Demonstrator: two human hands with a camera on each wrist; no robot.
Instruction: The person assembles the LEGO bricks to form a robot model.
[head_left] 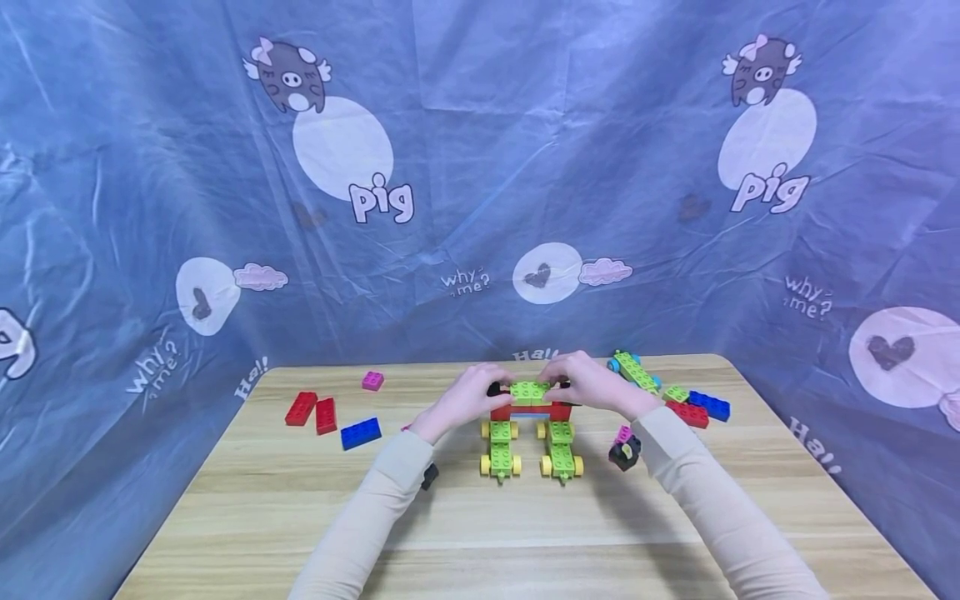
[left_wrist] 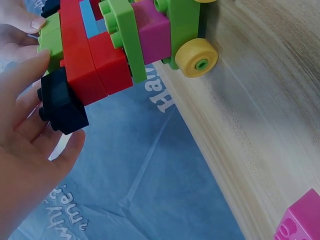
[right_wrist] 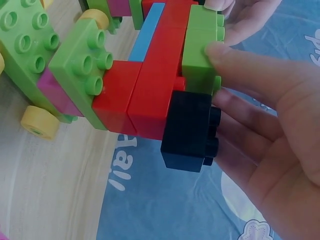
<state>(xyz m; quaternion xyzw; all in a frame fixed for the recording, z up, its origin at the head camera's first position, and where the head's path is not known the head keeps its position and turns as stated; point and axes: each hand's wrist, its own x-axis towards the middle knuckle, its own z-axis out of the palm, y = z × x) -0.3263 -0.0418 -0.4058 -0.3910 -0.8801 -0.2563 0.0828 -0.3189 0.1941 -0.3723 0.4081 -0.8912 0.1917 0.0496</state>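
Observation:
A toy-brick build stands mid-table on two green wheeled bases [head_left: 500, 462] with yellow wheels [left_wrist: 196, 57]. Above them sit magenta bricks [left_wrist: 151, 31], green plates [right_wrist: 80, 65], red bricks [right_wrist: 159, 75] and a light blue brick [right_wrist: 147, 32]. On top, two light green bricks [head_left: 528, 392] lie side by side, with a black brick [left_wrist: 61, 100] at either end. My left hand [head_left: 477, 393] pinches the green brick on the left, its fingers around the black brick. My right hand [head_left: 590, 383] pinches the green brick on the right, thumb against its side.
Red bricks [head_left: 302, 408], a blue brick [head_left: 361, 433] and a magenta brick [head_left: 372, 381] lie at left. A green car base with blue wheels [head_left: 633, 369], a red brick [head_left: 688, 415] and a blue brick [head_left: 709, 406] lie back right. A black piece [head_left: 625, 452] sits near my right forearm.

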